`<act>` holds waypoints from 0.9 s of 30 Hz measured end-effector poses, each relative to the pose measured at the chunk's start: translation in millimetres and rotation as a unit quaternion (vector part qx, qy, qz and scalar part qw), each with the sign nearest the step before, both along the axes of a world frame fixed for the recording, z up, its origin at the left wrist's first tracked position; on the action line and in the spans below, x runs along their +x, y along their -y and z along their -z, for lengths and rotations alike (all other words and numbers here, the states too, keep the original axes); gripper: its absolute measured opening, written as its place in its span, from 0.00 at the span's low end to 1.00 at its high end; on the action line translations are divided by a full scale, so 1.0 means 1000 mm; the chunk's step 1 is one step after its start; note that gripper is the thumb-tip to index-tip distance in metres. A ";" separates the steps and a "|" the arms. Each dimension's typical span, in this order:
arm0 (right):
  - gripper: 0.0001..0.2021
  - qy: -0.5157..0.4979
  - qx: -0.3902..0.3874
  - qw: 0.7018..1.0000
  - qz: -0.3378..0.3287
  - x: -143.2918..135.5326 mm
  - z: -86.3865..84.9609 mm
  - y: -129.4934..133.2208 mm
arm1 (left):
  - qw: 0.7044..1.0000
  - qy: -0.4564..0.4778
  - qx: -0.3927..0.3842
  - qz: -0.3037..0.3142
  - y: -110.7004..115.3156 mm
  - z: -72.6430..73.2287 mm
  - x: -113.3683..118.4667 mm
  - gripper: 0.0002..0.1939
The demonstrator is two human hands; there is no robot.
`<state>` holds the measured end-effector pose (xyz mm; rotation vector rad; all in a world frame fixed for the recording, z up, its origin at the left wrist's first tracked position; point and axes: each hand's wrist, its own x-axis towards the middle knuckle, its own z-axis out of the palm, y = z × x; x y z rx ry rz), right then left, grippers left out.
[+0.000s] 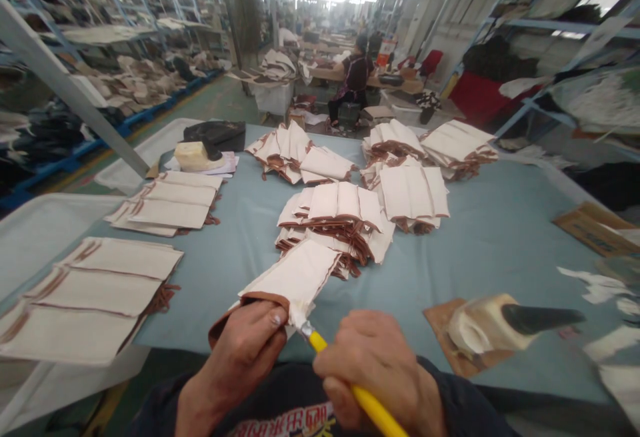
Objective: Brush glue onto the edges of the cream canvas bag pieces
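My left hand (250,344) is closed on the near end of a cream panel (295,270) with a brown edge that curls back over the fingers. My right hand (373,357) grips the yellow handle of a brush (377,410). The pale bristles meet the panel's near right corner, just beside my left thumb. Beyond the panel's far end lies a heap of similar cream panels (345,204) with brown edging. The underside of the held panel is hidden.
More panel stacks (150,204) lie at the left, with others (415,194) at the back right. A cream container (485,324) with a dark handle sits on a brown board (440,340) at the right. A person (356,74) sits further back.
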<state>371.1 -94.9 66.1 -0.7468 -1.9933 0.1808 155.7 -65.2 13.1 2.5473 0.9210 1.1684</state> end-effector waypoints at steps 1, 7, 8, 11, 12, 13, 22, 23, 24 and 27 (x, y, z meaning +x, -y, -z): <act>0.06 0.011 -0.006 1.000 -0.018 0.000 0.001 0.001 | 1.000 -0.004 0.002 0.002 0.000 0.001 -0.001 0.14; 0.09 -0.025 -0.032 0.999 -0.012 0.010 -0.002 0.003 | 1.000 0.003 -0.022 0.006 0.001 0.002 -0.001 0.14; 0.09 -0.023 -0.030 0.999 0.016 0.010 -0.002 0.002 | 1.000 0.006 -0.026 0.006 0.000 0.002 0.000 0.14; 0.11 -0.025 -0.006 0.999 0.046 0.002 0.003 -0.002 | 0.999 0.014 -0.036 0.006 0.001 0.003 0.002 0.14; 0.12 -0.026 -0.001 0.999 0.036 -0.002 0.006 -0.002 | 0.999 0.016 -0.043 0.007 0.001 0.003 0.003 0.14; 0.13 -0.032 -0.001 0.999 0.028 -0.006 0.009 -0.002 | 0.999 0.018 -0.049 0.011 0.001 0.004 0.003 0.14; 0.13 -0.098 -0.047 0.990 0.085 -0.011 0.018 -0.001 | 0.994 0.055 -0.099 0.007 0.001 0.009 0.005 0.14; 0.13 -0.100 -0.043 0.991 0.077 -0.011 0.019 -0.001 | 0.992 0.062 -0.108 0.007 0.001 0.009 0.005 0.14; 0.13 -0.106 -0.045 0.990 0.078 -0.011 0.021 -0.001 | 0.991 0.069 -0.117 0.006 0.000 0.009 0.005 0.14; 0.14 -0.157 -0.106 0.974 0.125 -0.010 0.027 -0.001 | 0.984 0.085 -0.158 -0.010 0.000 0.006 0.007 0.15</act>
